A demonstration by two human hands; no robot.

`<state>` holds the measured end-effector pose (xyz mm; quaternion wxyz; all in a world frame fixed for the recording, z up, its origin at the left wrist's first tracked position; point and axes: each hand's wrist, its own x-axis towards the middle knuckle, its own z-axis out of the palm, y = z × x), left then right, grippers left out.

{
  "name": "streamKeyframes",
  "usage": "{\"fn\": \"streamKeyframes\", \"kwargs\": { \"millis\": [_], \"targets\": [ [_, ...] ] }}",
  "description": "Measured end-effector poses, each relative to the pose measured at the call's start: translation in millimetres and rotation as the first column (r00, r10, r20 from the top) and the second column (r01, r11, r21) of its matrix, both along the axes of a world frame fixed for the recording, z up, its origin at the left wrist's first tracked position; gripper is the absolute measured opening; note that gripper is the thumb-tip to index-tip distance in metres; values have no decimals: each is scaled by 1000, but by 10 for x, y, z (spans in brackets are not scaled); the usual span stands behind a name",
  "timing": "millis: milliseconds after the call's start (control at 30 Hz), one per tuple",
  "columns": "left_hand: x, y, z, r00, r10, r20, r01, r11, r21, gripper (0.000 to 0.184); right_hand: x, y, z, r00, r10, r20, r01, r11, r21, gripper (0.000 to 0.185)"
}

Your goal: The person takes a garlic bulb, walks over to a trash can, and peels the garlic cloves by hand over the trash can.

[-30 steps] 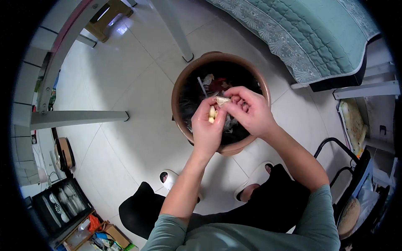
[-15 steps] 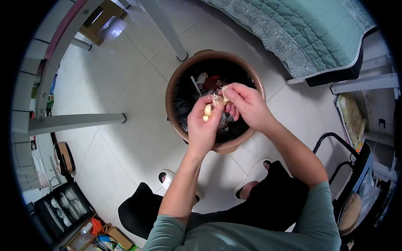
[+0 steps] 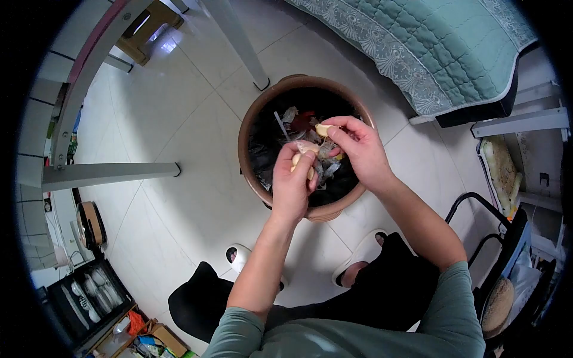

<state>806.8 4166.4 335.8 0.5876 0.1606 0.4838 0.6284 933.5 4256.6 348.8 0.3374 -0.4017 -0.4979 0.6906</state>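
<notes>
Both my hands are over a round brown bin (image 3: 245,149) lined with a black bag. My left hand (image 3: 291,185) is closed around pale peeled garlic cloves (image 3: 296,160), and its thumb and fingertips pinch a piece of papery garlic skin (image 3: 307,147). To the right of it, my right hand (image 3: 361,152) pinches a yellowish garlic clove (image 3: 323,130) between thumb and fingertips. Below the hands, scraps, plastic and a white stick (image 3: 280,125) lie in the bin.
Grey metal table legs (image 3: 239,48) stand behind and left of the bin. A bed with a green quilted cover (image 3: 447,59) is at upper right. White slippers (image 3: 363,253) are on my feet. A black-framed cart (image 3: 501,250) stands at right, a cutlery box (image 3: 89,298) at lower left.
My right hand has drawn slightly away from my left, and the clove in its fingertips now shows bare and yellowish. The skin stays in my left fingers.
</notes>
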Motion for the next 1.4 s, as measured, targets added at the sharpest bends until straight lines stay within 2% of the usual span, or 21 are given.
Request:
{"fn": "streamKeyframes", "kwargs": {
  "millis": [100, 167, 200, 300, 500, 567, 667, 700, 767, 833, 900, 1067, 1133, 1367, 1400],
  "targets": [
    [-20, -8, -56, 988, -55, 147, 60, 998, -27, 14, 40, 50, -92, 1000, -12, 26, 12, 1000, 8, 19],
    [-72, -5, -49, 976, -40, 214, 49, 998, -38, 16, 66, 79, -128, 965, -145, -219, 95, 970, -226, 20],
    [-82, 1, -42, 961, -19, 277, 36, 998, -58, 17, 87, 94, -113, 965, -147, -217, 98, 970, -223, 20],
    [-66, 32, 29, 948, 18, 319, 9, 997, -81, 20, 100, 103, -54, 961, -121, -247, 44, 954, -298, 20],
    [-113, 7, 3, 921, -42, 387, 45, 999, 0, 20, 49, 41, -78, 985, -4, -175, -18, 992, -126, 20],
    [-104, 2, 1, 917, -63, 393, 62, 998, 16, 20, 28, 3, -89, 997, -19, -73, 23, 998, 50, 19],
    [-45, -6, 15, 969, -78, 236, 85, 996, -22, 19, -6, -68, -95, 998, -33, -47, 39, 991, 130, 20],
    [-30, 1, 20, 970, -74, 233, 82, 996, -23, 19, -17, -81, -115, 998, -30, -50, 36, 991, 129, 20],
    [-11, 16, 29, 987, -28, 158, 35, 998, -44, 18, -43, -114, -168, 998, -27, 53, 0, 895, 446, 22],
    [-2, 23, 85, 988, 6, 151, 4, 998, -64, 19, -52, -137, -136, 998, -17, 52, -8, 891, 454, 23],
    [-17, 21, 96, 995, 23, 96, -15, 997, -78, 21, -44, -135, -62, 984, -38, 175, -100, 696, 712, 24],
    [-5, 19, 113, 998, 24, 53, -20, 996, -84, 22, -53, -132, -57, 989, -11, 149, -95, 720, 688, 18],
    [13, 19, 89, 996, 61, 63, -58, 997, -42, 21, -84, -175, -5, 995, -13, 94, -36, 865, 500, 16],
    [-42, 27, 61, 999, 46, 7, -46, 997, -66, 19, -35, -131, -41, 960, -16, 281, -166, 773, 613, 21],
    [-42, 27, 47, 998, 53, -24, -54, 996, -69, 19, -42, -112, -44, 955, -31, 295, -189, 703, 686, 21]
  ]
}}
